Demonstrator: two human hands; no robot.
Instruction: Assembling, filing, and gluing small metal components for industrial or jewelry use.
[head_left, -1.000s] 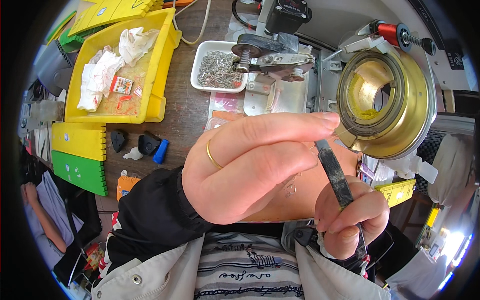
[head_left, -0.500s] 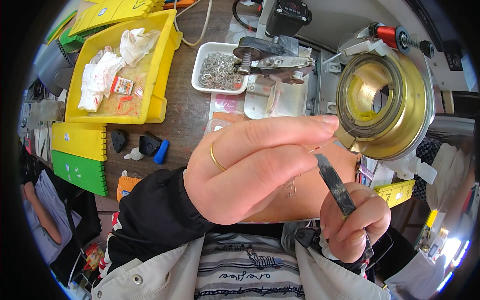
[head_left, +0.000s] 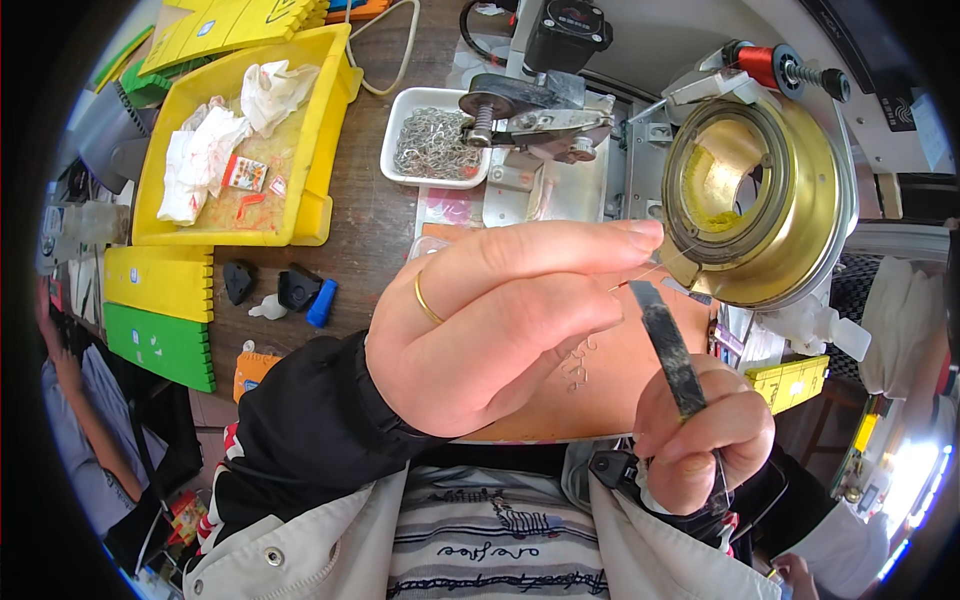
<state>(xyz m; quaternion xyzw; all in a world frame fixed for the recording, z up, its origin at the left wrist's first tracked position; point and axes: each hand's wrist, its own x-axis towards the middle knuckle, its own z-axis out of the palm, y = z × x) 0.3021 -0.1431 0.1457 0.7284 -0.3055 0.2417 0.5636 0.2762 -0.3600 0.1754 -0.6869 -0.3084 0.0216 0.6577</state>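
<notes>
My left hand, with a gold ring on one finger, is at the middle of the view. Its fingers pinch a thin line that shows a small reddish bit near the fingertips; what lies deeper between the fingers is hidden. To the right, my closed right hand grips a narrow dark metal blade, worn and smudged, pointing up. The blade's square tip stands close to the line; I cannot tell whether they touch. A large brass-coloured ring-shaped wheel is just beyond my left fingertips.
Loose hooks lie on an orange-brown mat under my hands. Behind are a white tray of metal hooks and a machine arm. A red thread spool sits above the wheel. A yellow bin stands left.
The whole view has shifted slightly. The blade stands a little more upright, its tip still by my left fingertips. At the far left, another person's arm has moved.
</notes>
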